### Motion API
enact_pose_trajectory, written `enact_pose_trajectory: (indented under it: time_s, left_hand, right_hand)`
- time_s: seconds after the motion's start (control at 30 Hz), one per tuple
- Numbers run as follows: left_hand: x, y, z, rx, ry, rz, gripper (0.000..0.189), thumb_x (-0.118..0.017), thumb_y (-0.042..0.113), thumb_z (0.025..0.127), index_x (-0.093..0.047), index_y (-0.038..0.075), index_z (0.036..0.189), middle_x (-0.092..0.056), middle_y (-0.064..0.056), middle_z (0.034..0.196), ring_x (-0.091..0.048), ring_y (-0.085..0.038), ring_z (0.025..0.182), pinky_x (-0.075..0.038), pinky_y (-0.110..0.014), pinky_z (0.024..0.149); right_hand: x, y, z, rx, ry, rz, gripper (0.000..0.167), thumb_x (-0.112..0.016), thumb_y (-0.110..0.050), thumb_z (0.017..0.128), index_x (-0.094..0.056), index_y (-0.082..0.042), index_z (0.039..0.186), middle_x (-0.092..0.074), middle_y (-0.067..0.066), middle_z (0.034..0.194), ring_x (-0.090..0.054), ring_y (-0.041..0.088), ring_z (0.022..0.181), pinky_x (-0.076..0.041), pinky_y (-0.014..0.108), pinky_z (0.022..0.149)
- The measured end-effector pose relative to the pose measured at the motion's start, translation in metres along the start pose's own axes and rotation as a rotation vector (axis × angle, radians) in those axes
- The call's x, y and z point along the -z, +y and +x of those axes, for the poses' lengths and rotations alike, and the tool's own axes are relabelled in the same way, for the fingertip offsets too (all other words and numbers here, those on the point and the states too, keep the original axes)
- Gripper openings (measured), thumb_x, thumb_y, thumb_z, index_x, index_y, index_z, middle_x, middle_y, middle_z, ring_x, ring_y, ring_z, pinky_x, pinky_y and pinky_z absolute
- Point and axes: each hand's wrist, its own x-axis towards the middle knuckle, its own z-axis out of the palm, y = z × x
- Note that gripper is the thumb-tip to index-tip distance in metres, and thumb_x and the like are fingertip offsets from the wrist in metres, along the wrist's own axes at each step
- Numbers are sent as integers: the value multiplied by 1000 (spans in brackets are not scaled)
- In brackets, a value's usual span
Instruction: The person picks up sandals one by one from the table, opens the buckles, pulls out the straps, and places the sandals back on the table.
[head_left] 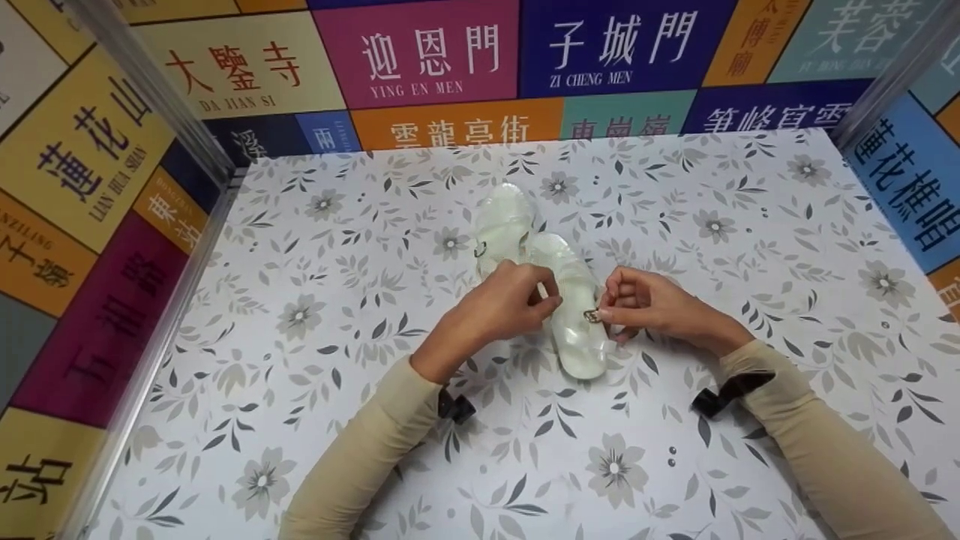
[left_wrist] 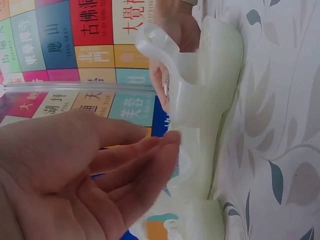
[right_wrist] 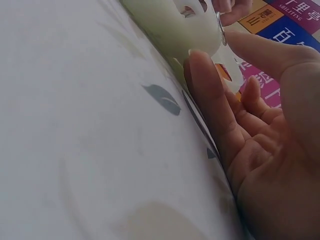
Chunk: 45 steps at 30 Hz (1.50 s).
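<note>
Two pale, glossy sandals lie on the table. The nearer sandal (head_left: 583, 360) is between my hands, and the farther sandal (head_left: 504, 204) lies behind it to the left. At the nearer one's right side my right hand (head_left: 656, 304) pinches around a small metal buckle (head_left: 591, 316). In the right wrist view, the thumb meets the buckle while the index finger lies lower along the sandal's side. My left hand (head_left: 510, 300) is over the sandal's left side, fingers loosely bent. Its fingertips come right up to the strap (left_wrist: 192, 107) in the left wrist view, with nothing held.
A white cloth with grey flowers and leaves covers the table (head_left: 300, 420). Colourful panels (head_left: 435, 52) with large characters wall it in at the back and both sides. Each wrist carries a black camera mount (head_left: 456, 407).
</note>
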Motion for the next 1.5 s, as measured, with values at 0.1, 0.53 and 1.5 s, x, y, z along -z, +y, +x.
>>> enact_pose_trajectory:
  time_s: [0.1, 0.53, 1.5]
  left_hand:
    - [-3, 0, -2, 55, -51, 9, 15, -66, 21, 107, -75, 9, 112, -80, -4, 86, -72, -12, 72, -55, -23, 61]
    - [-15, -2, -3, 118, -99, -70, 23, -69, 26, 107, -65, 7, 119, -81, -10, 105, -77, -16, 88, -59, -25, 71]
    - [-43, 1, 10, -2, 189, -38, 20, -65, 16, 106, -69, 11, 125, -65, 1, 69, -56, -6, 57, -39, -18, 48]
  right_hand:
    - [-2, 0, 0, -6, 10, 13, 35, -75, -6, 101, -49, 3, 122, -73, 10, 103, -76, 20, 86, -68, 41, 67]
    - [-6, -1, 4, -30, 35, -25, 37, -73, -17, 105, -53, 2, 131, -69, 14, 115, -77, 26, 97, -69, 46, 74]
    - [8, -10, 2, 44, 175, -108, 44, -73, -14, 105, -52, 3, 140, -62, 10, 124, -77, 16, 103, -66, 32, 88]
